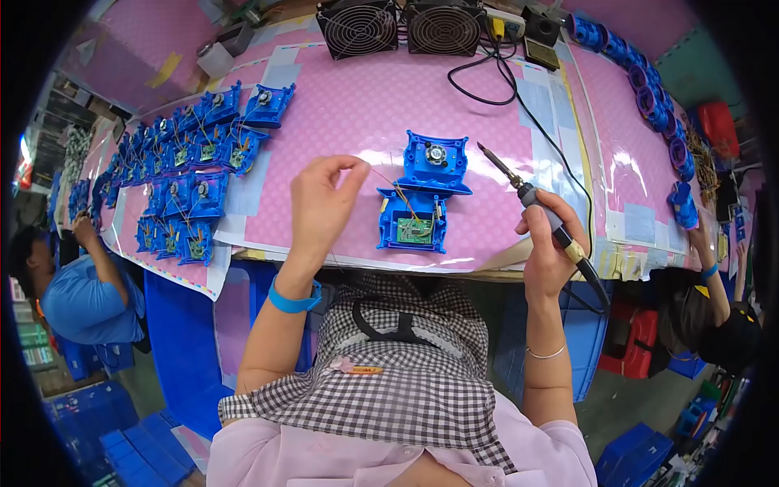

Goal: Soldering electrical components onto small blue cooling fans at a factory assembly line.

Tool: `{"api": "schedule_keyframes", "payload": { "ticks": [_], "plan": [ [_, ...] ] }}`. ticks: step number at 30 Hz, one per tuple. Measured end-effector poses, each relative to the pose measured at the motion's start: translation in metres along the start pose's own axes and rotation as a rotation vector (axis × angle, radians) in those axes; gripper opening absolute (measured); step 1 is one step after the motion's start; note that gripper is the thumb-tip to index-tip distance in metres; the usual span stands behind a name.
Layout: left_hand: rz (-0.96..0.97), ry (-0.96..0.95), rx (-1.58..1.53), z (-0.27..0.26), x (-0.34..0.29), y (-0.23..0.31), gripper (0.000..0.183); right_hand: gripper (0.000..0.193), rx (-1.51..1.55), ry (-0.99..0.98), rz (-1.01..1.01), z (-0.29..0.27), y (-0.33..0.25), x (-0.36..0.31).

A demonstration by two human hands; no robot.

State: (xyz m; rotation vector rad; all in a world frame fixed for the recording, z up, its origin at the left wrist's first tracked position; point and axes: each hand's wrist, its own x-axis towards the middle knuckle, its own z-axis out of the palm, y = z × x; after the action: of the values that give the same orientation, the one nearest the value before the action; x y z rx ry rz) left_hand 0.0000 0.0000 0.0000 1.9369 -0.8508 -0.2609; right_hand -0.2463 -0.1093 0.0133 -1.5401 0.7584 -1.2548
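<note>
In front of me on the pink mat lies an opened blue plastic housing in two halves. Its far half (436, 162) carries a round silver speaker; the near half holds a green circuit board (415, 230). Thin wires (403, 195) run between the halves. My left hand (326, 199), left of the housing, is closed in a pinch on a thin reddish wire that reaches toward the board. To the right, my right hand (552, 239) grips a soldering iron (527, 193) by its handle, the tip pointing up and left, apart from the housing.
Rows of similar blue housings (203, 146) stand at the left. Two black fans (361, 31) are at the back, beside a soldering stand (541, 53). The iron's black cord (560, 150) crosses the right side. Blue ring-shaped parts (649, 101) line the right edge. Co-workers sit on both sides.
</note>
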Motion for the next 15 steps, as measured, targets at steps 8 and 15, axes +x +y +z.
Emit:
{"api": "schedule_keyframes", "payload": {
  "ticks": [8, 15],
  "plan": [
    [0.352, -0.013, 0.038, 0.032, 0.001, 0.024, 0.017, 0.021, -0.081, -0.133, -0.015, 0.012, 0.002, 0.0],
    [0.152, -0.161, -0.105, 0.042, 0.001, 0.035, 0.014, 0.02, -0.13, -0.166, 0.021, 0.015, 0.013, 0.001]
  ]
}}
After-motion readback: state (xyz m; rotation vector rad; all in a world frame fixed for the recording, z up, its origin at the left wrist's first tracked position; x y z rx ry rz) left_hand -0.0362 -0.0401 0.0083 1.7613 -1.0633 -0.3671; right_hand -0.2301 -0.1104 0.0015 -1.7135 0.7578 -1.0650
